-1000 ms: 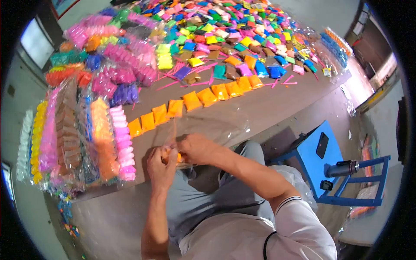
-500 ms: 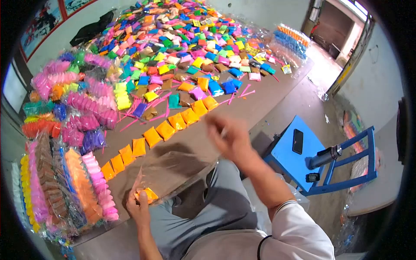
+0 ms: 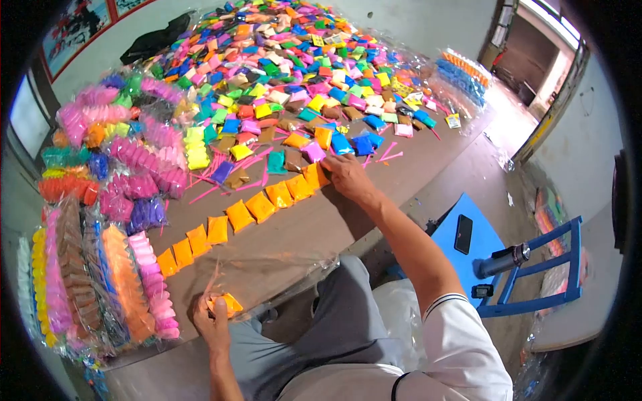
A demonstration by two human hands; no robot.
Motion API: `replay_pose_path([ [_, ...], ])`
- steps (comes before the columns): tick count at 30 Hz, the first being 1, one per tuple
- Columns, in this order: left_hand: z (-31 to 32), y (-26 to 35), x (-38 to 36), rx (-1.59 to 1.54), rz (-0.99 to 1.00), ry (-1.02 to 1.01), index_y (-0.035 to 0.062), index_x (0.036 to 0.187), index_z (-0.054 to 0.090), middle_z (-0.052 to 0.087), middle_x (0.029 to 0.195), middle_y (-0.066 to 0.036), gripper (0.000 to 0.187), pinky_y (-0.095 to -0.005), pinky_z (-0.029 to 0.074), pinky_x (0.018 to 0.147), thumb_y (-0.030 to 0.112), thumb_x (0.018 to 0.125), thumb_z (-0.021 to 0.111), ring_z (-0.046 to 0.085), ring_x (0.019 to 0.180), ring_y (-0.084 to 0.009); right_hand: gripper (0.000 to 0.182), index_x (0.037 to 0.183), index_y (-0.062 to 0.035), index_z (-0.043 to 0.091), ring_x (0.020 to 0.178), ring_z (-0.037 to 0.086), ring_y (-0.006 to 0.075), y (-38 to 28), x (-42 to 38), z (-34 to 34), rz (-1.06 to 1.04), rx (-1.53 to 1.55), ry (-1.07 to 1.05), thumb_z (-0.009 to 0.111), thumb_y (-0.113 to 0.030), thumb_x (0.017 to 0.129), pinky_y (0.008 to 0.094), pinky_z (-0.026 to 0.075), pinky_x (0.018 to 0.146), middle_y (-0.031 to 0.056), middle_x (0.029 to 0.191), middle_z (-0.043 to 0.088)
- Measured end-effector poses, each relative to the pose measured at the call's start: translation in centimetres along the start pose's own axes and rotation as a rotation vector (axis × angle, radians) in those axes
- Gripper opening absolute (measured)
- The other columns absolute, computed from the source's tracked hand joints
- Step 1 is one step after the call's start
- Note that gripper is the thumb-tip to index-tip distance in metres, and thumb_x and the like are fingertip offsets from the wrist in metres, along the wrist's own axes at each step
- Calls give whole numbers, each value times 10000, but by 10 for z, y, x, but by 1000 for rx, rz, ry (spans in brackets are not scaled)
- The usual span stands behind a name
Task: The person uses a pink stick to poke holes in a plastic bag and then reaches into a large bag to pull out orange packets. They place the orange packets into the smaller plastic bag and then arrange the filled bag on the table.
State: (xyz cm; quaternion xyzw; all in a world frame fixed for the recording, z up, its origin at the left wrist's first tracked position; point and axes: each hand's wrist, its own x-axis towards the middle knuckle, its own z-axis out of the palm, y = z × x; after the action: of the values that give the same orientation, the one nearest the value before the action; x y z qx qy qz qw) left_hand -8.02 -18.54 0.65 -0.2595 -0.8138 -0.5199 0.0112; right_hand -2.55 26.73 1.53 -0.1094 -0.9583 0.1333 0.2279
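My left hand (image 3: 212, 322) is closed on the gathered edge of a clear plastic bag (image 3: 281, 264), which stretches to the right over the table edge. An orange packet (image 3: 229, 305) shows through the film at my thumb. Up on the table, a slanting row of orange packets (image 3: 261, 207) runs from lower left to upper right. At the upper right end of this row, my right hand (image 3: 349, 177) has its bent fingers on the last orange packet, mostly covering it. The fingertips are partly hidden.
A large heap of multicoloured packets (image 3: 287, 67) covers the back of the table (image 3: 294, 234). Pink sticks (image 3: 390, 154) lie near it. Bagged stacks of packets (image 3: 127, 287) crowd the left. A blue chair (image 3: 481, 274) at right holds a phone (image 3: 463, 234) and a flask (image 3: 505, 260).
My right hand has moved up from in front of the row to its far end and come down on the last packet. My left hand still holds the bag. The view has shifted slightly.
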Motion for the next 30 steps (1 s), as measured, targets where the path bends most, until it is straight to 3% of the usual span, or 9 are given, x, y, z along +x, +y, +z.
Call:
replay_pose_path([
  [5,2,6,2,25,42,-11,-47,1109,633,608,859,-129,440,-382,448,755,346,923,567,579,813,-264,520,1286,-52,525,1174,514,381,-19,1,-4,-78,38,187,567,-3,770,433,413,1035,163,1316,546],
  [7,3,8,2,16,35,-13,-43,1120,635,608,852,-127,443,-380,447,751,346,921,565,577,809,-263,605,1330,-15,484,1222,481,376,-24,2,-3,-264,-53,36,611,-12,738,419,379,1085,180,1344,517],
  [12,0,2,1,12,-10,-15,-29,1133,644,616,846,-124,426,-368,446,742,327,911,568,577,801,-259,665,1341,13,464,1238,476,355,-28,8,0,-285,-56,-82,649,-38,704,408,377,1092,188,1358,503],
  [18,2,-8,-1,51,6,35,-6,1092,660,633,888,-131,353,-384,442,791,271,887,580,590,851,-273,552,1211,16,545,1119,577,335,-21,29,15,-319,-114,-82,677,-98,687,410,418,1016,167,1195,619],
  [20,3,-14,-1,86,91,55,-40,897,563,577,846,-108,288,-353,453,713,246,930,572,560,777,-223,512,1174,8,568,1061,610,339,-21,26,11,-322,-147,-37,683,-115,690,423,445,976,160,1127,654],
  [22,2,-19,-4,89,26,48,-21,968,611,604,881,-127,288,-385,441,770,259,903,587,570,834,-270,425,1151,-25,598,973,645,333,-25,15,-5,52,-29,-83,657,-121,741,418,507,837,171,1050,676],
  [23,2,-20,-6,101,-38,39,-2,1039,658,631,917,-145,324,-417,429,827,272,876,601,581,892,-318,425,1151,-25,598,973,645,333,-18,8,-7,50,-36,-92,657,-121,741,418,507,837,171,1050,676],
  [27,6,-18,-3,42,-41,62,-8,1001,650,625,905,-157,315,-428,429,818,278,874,611,579,887,-338,341,1105,-35,599,771,630,184,-27,-32,-63,507,716,126,625,-132,778,301,503,644,103,916,665],
  [30,6,-20,-2,193,90,105,-21,890,596,588,790,-89,248,-337,453,665,221,935,566,568,726,-192,383,1126,-14,555,794,606,154,-100,-74,-126,384,1161,-56,643,-139,775,281,510,665,84,997,640],
])
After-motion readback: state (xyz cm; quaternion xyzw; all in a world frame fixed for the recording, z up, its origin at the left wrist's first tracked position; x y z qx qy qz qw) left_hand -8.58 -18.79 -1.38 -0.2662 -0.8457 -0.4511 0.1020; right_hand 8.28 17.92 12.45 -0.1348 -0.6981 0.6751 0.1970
